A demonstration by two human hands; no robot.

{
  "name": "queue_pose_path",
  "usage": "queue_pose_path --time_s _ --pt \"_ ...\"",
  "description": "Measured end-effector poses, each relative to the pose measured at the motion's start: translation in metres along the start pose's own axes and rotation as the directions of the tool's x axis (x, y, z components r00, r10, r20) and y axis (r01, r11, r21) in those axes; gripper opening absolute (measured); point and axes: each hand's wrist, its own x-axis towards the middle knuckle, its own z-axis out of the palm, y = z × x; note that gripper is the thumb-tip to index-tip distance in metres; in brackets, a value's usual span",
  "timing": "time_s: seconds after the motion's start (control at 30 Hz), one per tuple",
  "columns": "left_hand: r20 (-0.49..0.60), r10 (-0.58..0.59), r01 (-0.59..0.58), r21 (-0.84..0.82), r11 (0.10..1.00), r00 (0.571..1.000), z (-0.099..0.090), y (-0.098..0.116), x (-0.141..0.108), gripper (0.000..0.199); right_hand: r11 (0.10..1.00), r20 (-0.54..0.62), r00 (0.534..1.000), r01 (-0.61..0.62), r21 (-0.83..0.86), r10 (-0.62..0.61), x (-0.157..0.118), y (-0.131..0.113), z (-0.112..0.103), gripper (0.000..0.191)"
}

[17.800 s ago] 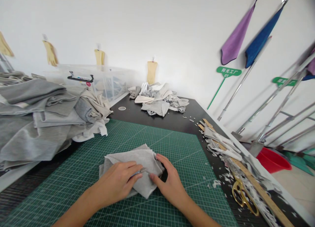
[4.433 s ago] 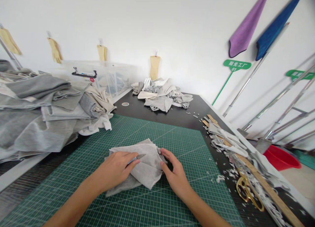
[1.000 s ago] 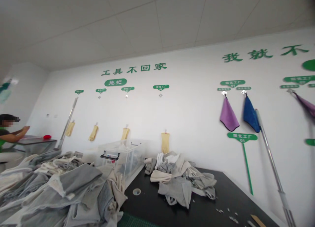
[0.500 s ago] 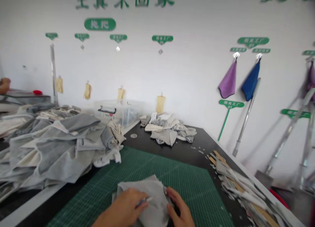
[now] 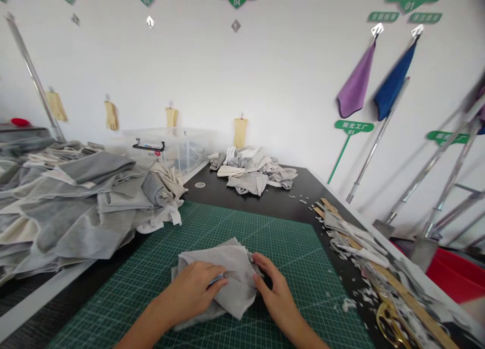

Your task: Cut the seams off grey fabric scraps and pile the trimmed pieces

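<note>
A small stack of grey cloth pieces [image 5: 233,268] lies on the green cutting mat [image 5: 265,233] in front of me. My left hand [image 5: 195,288] rests on the cloth's left side. Its fingers are closed round a small blue and metal tool [image 5: 216,279]; most of that tool is hidden, so its kind does not show. At the right edge of the stack, my right hand [image 5: 275,286] grips the cloth between thumb and fingers.
A big heap of grey cloth [image 5: 87,207] covers the left. Behind are a clear plastic bin [image 5: 174,147] and a smaller cloth pile [image 5: 252,172]. Along the right edge lie fabric scraps [image 5: 352,233], wooden strips and gold-handled scissors [image 5: 390,321]. A red bucket [image 5: 454,273] stands beyond.
My view has tilted down, showing more of the mat and the scissors. Both hands stay at the cloth stack; the tool's metal tip shows less now.
</note>
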Motion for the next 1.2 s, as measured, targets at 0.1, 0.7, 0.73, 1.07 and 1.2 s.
queue_pose_path --time_s 0.1,0.7,0.73,1.07,1.2 --pt "-0.02 0.004 -0.005 -0.004 1.0 1.0 -0.001 0.0 0.001 0.036 1.0 0.004 1.0 -0.008 0.001 0.008 0.0 0.001 0.0 0.044" --pt "-0.028 0.051 -0.05 0.037 0.998 0.998 -0.004 0.005 0.0 0.028 0.999 0.003 1.0 -0.002 0.037 0.002 0.001 0.003 0.0 0.045" --pt "-0.082 0.034 -0.031 0.042 0.999 0.996 -0.006 0.0 0.001 0.031 0.999 0.001 1.0 -0.005 0.047 0.005 0.0 0.003 0.0 0.045" --pt "-0.3 -0.332 0.371 0.083 0.925 0.894 -0.04 -0.055 -0.011 0.037 0.96 0.04 0.998 0.055 -0.276 -0.046 0.023 0.003 -0.006 0.095" --pt "-0.296 -0.363 0.399 0.07 0.914 0.884 -0.04 -0.049 -0.03 0.034 0.896 0.258 0.965 0.073 -0.439 0.048 0.05 -0.018 0.007 0.114"
